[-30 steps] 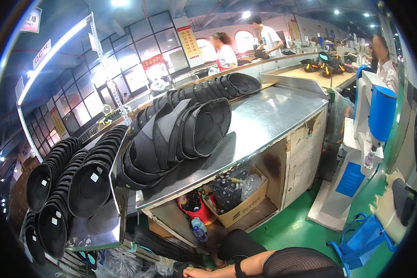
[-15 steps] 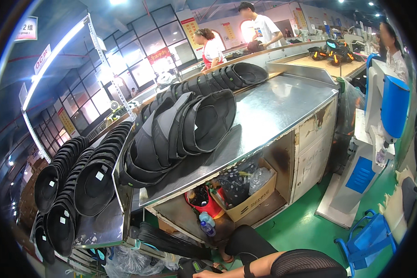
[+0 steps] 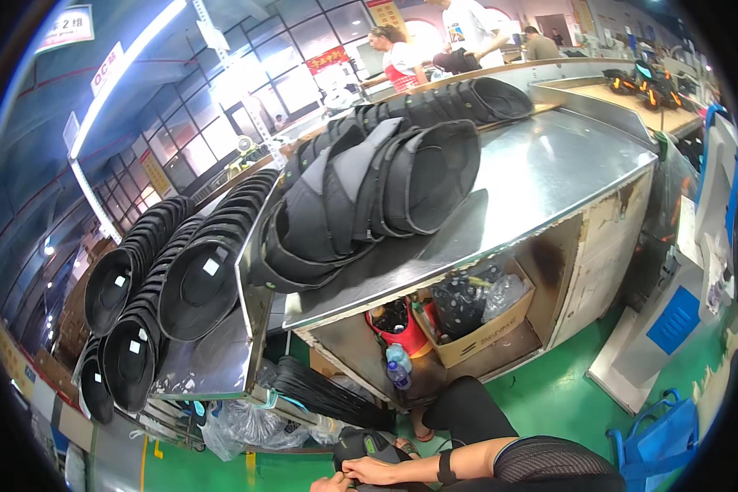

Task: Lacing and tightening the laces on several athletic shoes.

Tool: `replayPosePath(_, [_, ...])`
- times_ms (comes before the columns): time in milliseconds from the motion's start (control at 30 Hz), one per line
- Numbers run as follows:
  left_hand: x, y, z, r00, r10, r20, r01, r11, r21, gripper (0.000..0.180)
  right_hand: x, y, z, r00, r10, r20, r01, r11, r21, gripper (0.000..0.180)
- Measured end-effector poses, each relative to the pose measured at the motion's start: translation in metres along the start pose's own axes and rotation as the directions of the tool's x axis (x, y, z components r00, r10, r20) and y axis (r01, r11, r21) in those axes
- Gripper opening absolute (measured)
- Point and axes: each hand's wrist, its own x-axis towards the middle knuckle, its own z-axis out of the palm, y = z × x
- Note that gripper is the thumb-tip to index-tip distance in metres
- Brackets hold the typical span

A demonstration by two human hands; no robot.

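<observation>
A black padded piece with a small green emblem (image 3: 373, 445) lies low in front of me, at the picture's lower edge. My right hand (image 3: 371, 471) is closed on its near edge, with a black band round the wrist. Beside it my left hand (image 3: 333, 484), cut off by the lower edge, is closed on the same piece; what its fingertips pinch is too small to make out. Nested black cup-shaped padded pieces (image 3: 435, 176) lie in a heap on the metal-topped workbench (image 3: 566, 156).
More nested black pieces (image 3: 201, 287) stand in rows on the left, some with white labels. Under the bench are a cardboard box (image 3: 484, 336), a red container (image 3: 402, 328) and a bottle (image 3: 398, 375). A blue rack (image 3: 656, 443) and grey-blue machine (image 3: 672, 320) stand right. People work behind.
The view has swung left and down, so the bench appears farther right. My left hand has come into view beside the right, and more of the padded piece shows.
</observation>
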Motion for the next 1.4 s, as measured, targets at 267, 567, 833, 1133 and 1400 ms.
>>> replayPosePath(267, [-0.011,0.062,-0.038,0.975,0.22,0.036,-0.207,0.836,0.508,0.034,0.017,0.019,0.004,0.933,0.277,0.231,-0.241,0.955,-0.173,0.016])
replayPosePath(567, [0.012,0.076,-0.052,0.971,-0.046,0.234,-0.029,0.952,0.305,0.032,0.017,0.021,0.009,0.966,0.232,0.118,-0.199,0.95,-0.241,0.011])
replayPosePath(833, [0.025,0.076,-0.037,0.947,-0.266,0.178,0.16,0.875,0.456,0.024,0.013,0.008,-0.003,0.88,0.433,0.193,-0.458,0.882,0.111,0.011])
replayPosePath(1133, [0.026,0.085,-0.031,0.96,-0.266,0.09,0.2,0.872,0.447,0.023,0.013,0.029,-0.005,0.864,0.461,0.203,-0.5,0.74,0.449,0.015])
replayPosePath(1400, [0.017,0.069,0.006,0.894,-0.265,-0.361,0.312,0.947,0.077,0.017,0.009,0.042,-0.001,0.887,0.445,0.123,-0.408,0.63,0.66,0.015])
